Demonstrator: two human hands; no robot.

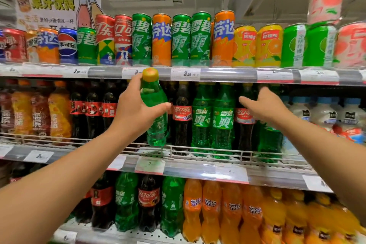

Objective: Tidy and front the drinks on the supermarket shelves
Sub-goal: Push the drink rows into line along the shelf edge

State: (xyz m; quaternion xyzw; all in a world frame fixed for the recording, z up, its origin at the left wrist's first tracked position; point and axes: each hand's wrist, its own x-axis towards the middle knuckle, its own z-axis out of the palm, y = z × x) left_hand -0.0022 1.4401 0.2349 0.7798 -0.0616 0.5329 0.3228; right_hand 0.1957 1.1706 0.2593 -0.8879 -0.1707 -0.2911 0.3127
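Observation:
My left hand grips a green Sprite bottle with a yellow cap, held upright in front of the middle shelf, its base just above the wire rail. My right hand reaches toward a cola bottle on the same shelf, fingers extended, touching or nearly touching it. Two green Sprite bottles stand between my hands, with another cola bottle to their left.
The top shelf carries a row of cans. The bottom shelf holds cola, Sprite and orange Fanta bottles. Orange and brown juice bottles fill the middle shelf's left, white bottles its right. Price tags line the shelf edges.

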